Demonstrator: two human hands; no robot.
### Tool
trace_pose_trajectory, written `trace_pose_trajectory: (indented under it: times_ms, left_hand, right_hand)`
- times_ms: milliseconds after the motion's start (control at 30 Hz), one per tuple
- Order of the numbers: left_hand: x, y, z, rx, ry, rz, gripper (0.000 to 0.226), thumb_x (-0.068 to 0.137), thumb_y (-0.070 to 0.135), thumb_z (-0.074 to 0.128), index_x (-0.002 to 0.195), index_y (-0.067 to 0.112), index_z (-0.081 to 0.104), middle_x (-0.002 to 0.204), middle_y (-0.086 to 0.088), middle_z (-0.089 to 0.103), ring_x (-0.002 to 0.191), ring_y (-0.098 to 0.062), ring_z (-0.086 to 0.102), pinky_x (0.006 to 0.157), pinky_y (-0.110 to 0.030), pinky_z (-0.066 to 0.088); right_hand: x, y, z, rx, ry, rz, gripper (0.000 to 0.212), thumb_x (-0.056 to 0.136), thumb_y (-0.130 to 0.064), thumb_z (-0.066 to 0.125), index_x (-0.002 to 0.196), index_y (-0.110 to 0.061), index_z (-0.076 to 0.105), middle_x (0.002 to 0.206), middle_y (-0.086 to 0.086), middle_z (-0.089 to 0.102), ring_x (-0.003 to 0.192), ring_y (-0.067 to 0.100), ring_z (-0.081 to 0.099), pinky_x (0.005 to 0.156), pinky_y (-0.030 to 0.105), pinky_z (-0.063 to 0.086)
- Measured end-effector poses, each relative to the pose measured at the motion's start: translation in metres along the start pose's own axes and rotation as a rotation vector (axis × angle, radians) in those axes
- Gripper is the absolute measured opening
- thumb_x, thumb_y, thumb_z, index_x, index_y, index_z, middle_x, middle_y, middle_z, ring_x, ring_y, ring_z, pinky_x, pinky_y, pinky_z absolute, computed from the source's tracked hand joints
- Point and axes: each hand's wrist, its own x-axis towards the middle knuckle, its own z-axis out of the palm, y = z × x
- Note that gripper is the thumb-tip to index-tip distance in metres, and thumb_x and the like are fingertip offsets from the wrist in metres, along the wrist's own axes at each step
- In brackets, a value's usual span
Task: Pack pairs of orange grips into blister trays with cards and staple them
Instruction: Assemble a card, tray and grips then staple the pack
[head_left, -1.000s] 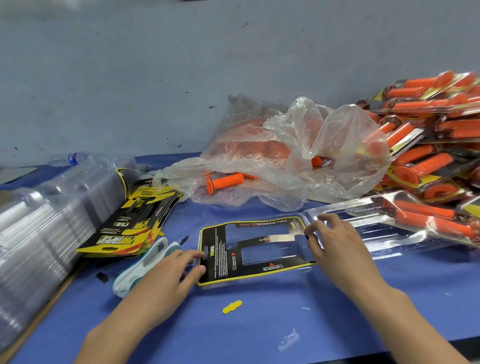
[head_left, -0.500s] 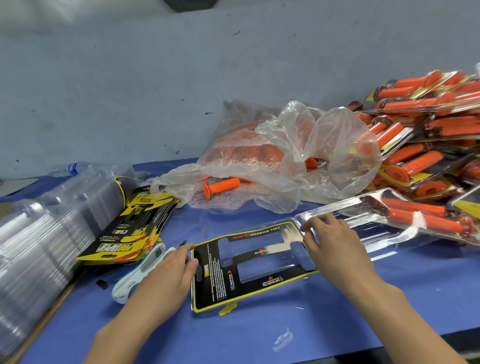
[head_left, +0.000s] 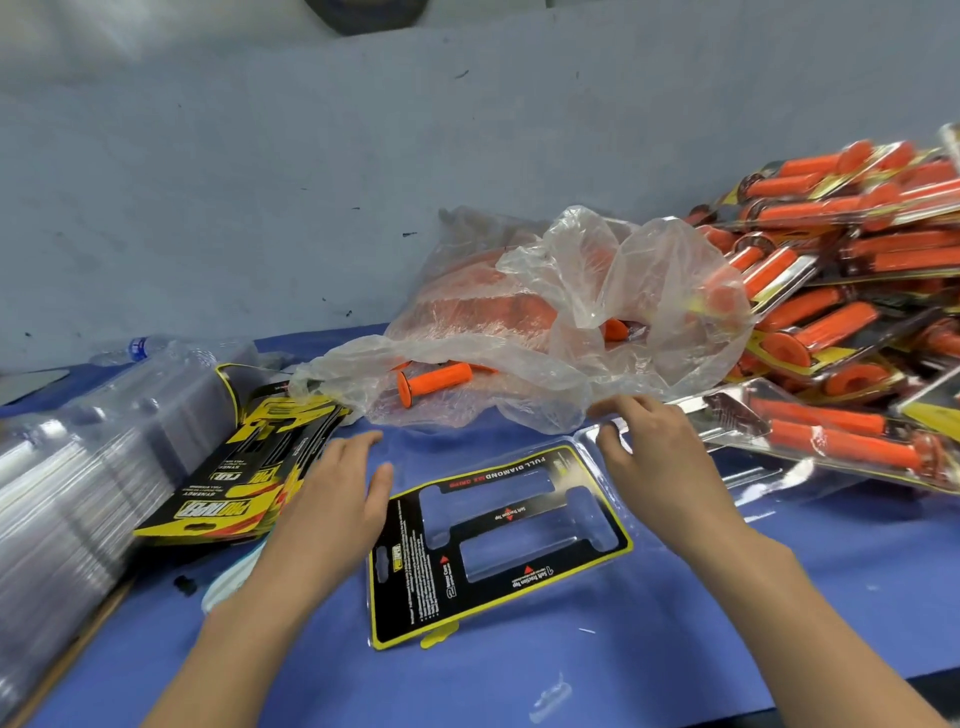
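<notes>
Open blister tray (head_left: 519, 540) w/ black-yellow card (head_left: 410, 582) seated in it lies flat on blue table (head_left: 779, 597), centre-bottom of view, both grip pockets empty. Left hand (head_left: 337, 499) hovers just beside tray's 9 o'clock edge, fingers spread, holding nothing; can't tell if the thumb side touches the plastic. Right hand (head_left: 660, 457) sits at tray's 1 o'clock corner, fingers curled loosely over the clear hinge/lid area; whether it pinches the plastic or only rests on it, can't tell. Handling, judged: tray is thin clear plastic, v. light, springy, slick, prob. skids on the cloth, so pin one edge while loading; card stiff-ish but bends. Loose orange grip (head_left: 434, 382) lies at 12 o'clock from the tray, in the mouth of the clear plastic bag (head_left: 571, 322); looks rubbery, light, non-fragile, tacky enough to take by mid-barrel, flange end at its left. Bag film soft, likely drags along w/ it. Hidden/unclear: bulk of grips inside bag shows only as orange blur through film, count unknown. Pale stapler-like tool (head_left: 234, 577) mostly covered by left forearm. Stack of spare cards (head_left: 244, 483) at 9–10 o'clock, text upside-down. Stack of empty clear trays (head_left: 88, 467) at far 9 o'clock, cut off by frame edge. Pile of finished packs (head_left: 841, 291) at 2 o'clock runs out of frame. Small yellow scrap (head_left: 439, 635) peeks from under tray's 6 o'clock edge.
</notes>
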Motion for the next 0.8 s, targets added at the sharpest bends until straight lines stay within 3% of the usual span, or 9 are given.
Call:
trace_pose_trajectory:
  times_ms: [167, 233, 300, 367, 467, 567, 700, 800]
  left_hand:
    - [0.08, 0.008, 0.019, 0.047, -0.057, -0.082, 0.037, 0.1, 0.028, 0.047, 0.131, 0.009, 0.053, 0.127, -0.012, 0.059, 0.115, -0.03, 0.056, 0.097, -0.04, 0.046]
    - [0.116, 0.003, 0.032, 0.193, -0.058, -0.125, 0.027, 0.1, 0.028, 0.043, 0.105, 0.008, 0.061, 0.108, -0.016, 0.067, 0.099, -0.035, 0.06, 0.086, -0.043, 0.05]
    - [0.149, -0.002, 0.043, 0.305, -0.061, -0.165, 0.029, 0.099, 0.029, 0.041, 0.082, 0.01, 0.055, 0.097, -0.02, 0.067, 0.09, -0.038, 0.061, 0.077, -0.04, 0.05]
    - [0.179, -0.008, 0.057, 0.312, -0.103, -0.216, 0.033, 0.1, 0.032, 0.04, 0.085, 0.008, 0.058, 0.102, -0.023, 0.067, 0.093, -0.039, 0.061, 0.078, -0.039, 0.048]
    - [0.213, -0.014, 0.077, 0.247, -0.171, -0.292, 0.043, 0.102, 0.036, 0.04, 0.116, 0.001, 0.06, 0.12, -0.025, 0.063, 0.109, -0.041, 0.058, 0.091, -0.041, 0.048]
    - [0.229, -0.019, 0.092, 0.227, -0.171, -0.379, 0.041, 0.102, 0.03, 0.043, 0.132, 0.004, 0.053, 0.13, -0.024, 0.058, 0.118, -0.04, 0.055, 0.096, -0.04, 0.045]
    - [0.234, -0.024, 0.104, 0.147, -0.025, -0.493, 0.033, 0.1, 0.017, 0.044, 0.127, 0.002, 0.056, 0.129, -0.026, 0.057, 0.118, -0.042, 0.054, 0.095, -0.042, 0.043]
    - [0.227, -0.024, 0.097, 0.131, 0.044, -0.462, 0.032, 0.1, 0.02, 0.043, 0.113, -0.001, 0.063, 0.115, -0.028, 0.064, 0.107, -0.043, 0.059, 0.087, -0.041, 0.047]
  right_hand:
    - [0.026, -0.006, 0.01, 0.056, -0.02, -0.003, 0.025, 0.098, -0.022, 0.045, 0.116, -0.022, 0.063, 0.118, 0.0, 0.06, 0.112, 0.024, 0.048, 0.098, 0.041, 0.04]
    - [0.038, -0.008, 0.015, 0.079, -0.025, -0.013, 0.026, 0.098, -0.023, 0.044, 0.117, -0.023, 0.062, 0.12, 0.0, 0.059, 0.113, 0.023, 0.048, 0.098, 0.04, 0.04]
    - [0.051, -0.011, 0.02, 0.126, -0.021, -0.028, 0.027, 0.098, -0.023, 0.044, 0.118, -0.023, 0.062, 0.12, 0.0, 0.059, 0.113, 0.022, 0.048, 0.099, 0.04, 0.04]
    - [0.061, -0.011, 0.024, 0.163, -0.007, -0.036, 0.026, 0.098, -0.023, 0.044, 0.117, -0.023, 0.062, 0.119, -0.001, 0.059, 0.113, 0.022, 0.048, 0.098, 0.041, 0.04]
    - [0.071, -0.008, 0.031, 0.21, 0.019, -0.023, 0.026, 0.098, -0.023, 0.045, 0.116, -0.024, 0.062, 0.12, -0.002, 0.059, 0.114, 0.021, 0.048, 0.098, 0.04, 0.04]
    - [0.076, -0.006, 0.037, 0.247, 0.027, -0.009, 0.026, 0.097, -0.023, 0.045, 0.116, -0.026, 0.062, 0.12, -0.003, 0.058, 0.114, 0.02, 0.047, 0.098, 0.04, 0.04]
    - [0.08, -0.004, 0.04, 0.269, 0.032, -0.007, 0.026, 0.097, -0.023, 0.044, 0.116, -0.027, 0.062, 0.119, -0.005, 0.058, 0.113, 0.02, 0.048, 0.098, 0.04, 0.041]
    - [0.079, -0.004, 0.036, 0.271, 0.047, -0.001, 0.026, 0.097, -0.023, 0.044, 0.116, -0.027, 0.062, 0.119, -0.005, 0.058, 0.113, 0.019, 0.047, 0.098, 0.039, 0.04]
